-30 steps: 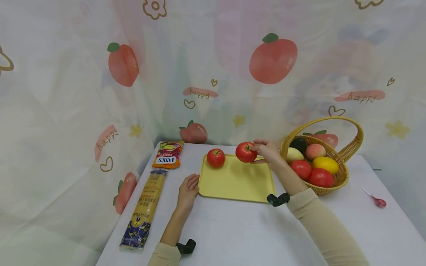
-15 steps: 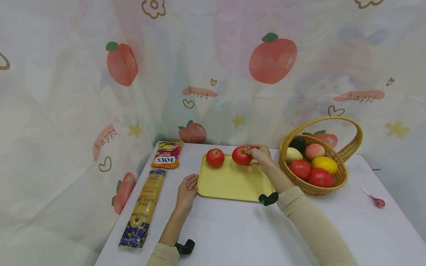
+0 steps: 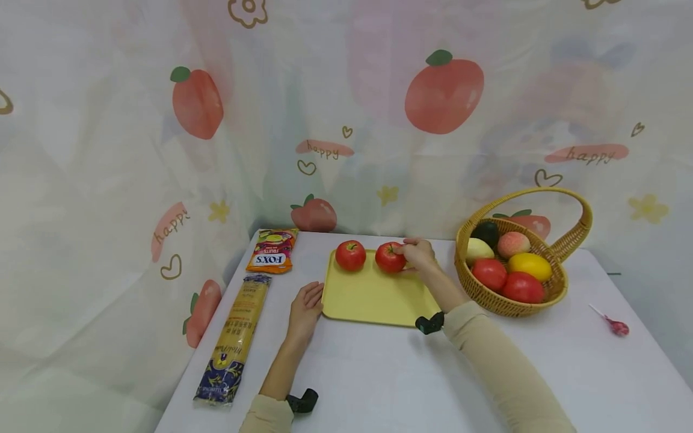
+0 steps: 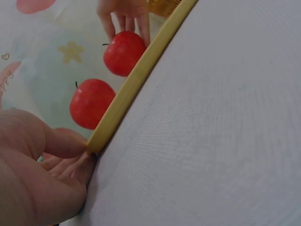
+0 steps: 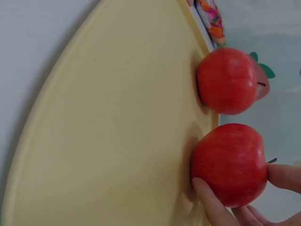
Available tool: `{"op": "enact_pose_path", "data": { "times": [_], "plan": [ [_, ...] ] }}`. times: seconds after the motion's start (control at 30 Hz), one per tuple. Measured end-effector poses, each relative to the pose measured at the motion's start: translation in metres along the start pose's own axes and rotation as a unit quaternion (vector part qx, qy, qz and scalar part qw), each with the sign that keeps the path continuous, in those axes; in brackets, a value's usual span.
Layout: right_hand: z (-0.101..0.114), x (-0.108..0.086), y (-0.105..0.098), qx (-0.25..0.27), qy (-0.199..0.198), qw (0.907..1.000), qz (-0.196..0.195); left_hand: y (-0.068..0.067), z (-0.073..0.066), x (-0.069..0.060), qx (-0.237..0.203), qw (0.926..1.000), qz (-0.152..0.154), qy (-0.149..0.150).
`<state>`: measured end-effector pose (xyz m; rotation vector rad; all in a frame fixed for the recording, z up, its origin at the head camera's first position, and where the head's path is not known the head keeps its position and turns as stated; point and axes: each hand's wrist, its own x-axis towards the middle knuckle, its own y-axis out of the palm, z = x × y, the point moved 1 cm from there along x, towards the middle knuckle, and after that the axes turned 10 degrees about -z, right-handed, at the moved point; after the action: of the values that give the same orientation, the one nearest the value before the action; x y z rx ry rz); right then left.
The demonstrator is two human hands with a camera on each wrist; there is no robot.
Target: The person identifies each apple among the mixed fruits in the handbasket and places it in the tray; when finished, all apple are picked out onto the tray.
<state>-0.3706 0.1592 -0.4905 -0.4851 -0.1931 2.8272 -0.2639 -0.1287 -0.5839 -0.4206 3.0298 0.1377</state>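
Note:
A yellow tray [image 3: 373, 294] lies on the white table, with a red apple [image 3: 350, 256] at its back left. Beside that one, a second red apple [image 3: 390, 258] is gripped by the right hand [image 3: 419, 255]. In the right wrist view the thumb and fingers are spread around this apple [image 5: 229, 165], low against the tray; a small gap parts it from the other apple [image 5: 227, 81]. The left hand [image 3: 305, 308] holds the tray's left edge. The left wrist view shows its thumb [image 4: 70, 142] at the rim [image 4: 123, 101] and the other fingers just below, partly hidden.
Right of the tray stands a wicker basket [image 3: 506, 308] of fruit with a tall arched handle. A lollipop [image 3: 616, 326] lies at the far right. On the left are an orange candy bag [image 3: 272, 251] and a long pasta packet [image 3: 234, 340]. Printed curtains hang behind.
The right hand has carried its apple left and down onto the back of the tray, beside the first apple. The left hand has stayed at the tray's edge.

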Motion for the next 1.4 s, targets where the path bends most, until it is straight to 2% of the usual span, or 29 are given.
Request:
{"op": "enact_pose_path", "data": {
  "times": [0.2, 0.43, 0.53, 0.87, 1.1, 1.4],
  "plan": [
    [-0.003, 0.0, 0.003, -0.014, 0.009, 0.9997, 0.019, 0.0, -0.001, 0.0, 0.006, 1.0, -0.001, 0.003],
    [-0.005, -0.001, -0.002, 0.012, 0.024, 0.9987, 0.043, 0.0, -0.004, -0.002, 0.005, 1.0, 0.001, 0.005],
    [-0.004, -0.003, -0.009, 0.008, 0.018, 0.9987, 0.048, 0.001, -0.004, -0.003, 0.002, 0.9999, 0.002, 0.011],
    [0.002, -0.017, -0.033, 0.02, -0.012, 0.9969, 0.075, 0.002, -0.004, -0.002, 0.007, 1.0, -0.003, -0.001],
    [0.019, -0.037, -0.049, 0.018, -0.039, 0.994, 0.1, 0.001, -0.006, -0.003, 0.002, 0.9999, -0.003, 0.012],
    [0.04, -0.053, -0.069, 0.021, -0.066, 0.9919, 0.107, 0.001, -0.003, -0.003, -0.006, 1.0, 0.001, 0.002]
  ]
}}
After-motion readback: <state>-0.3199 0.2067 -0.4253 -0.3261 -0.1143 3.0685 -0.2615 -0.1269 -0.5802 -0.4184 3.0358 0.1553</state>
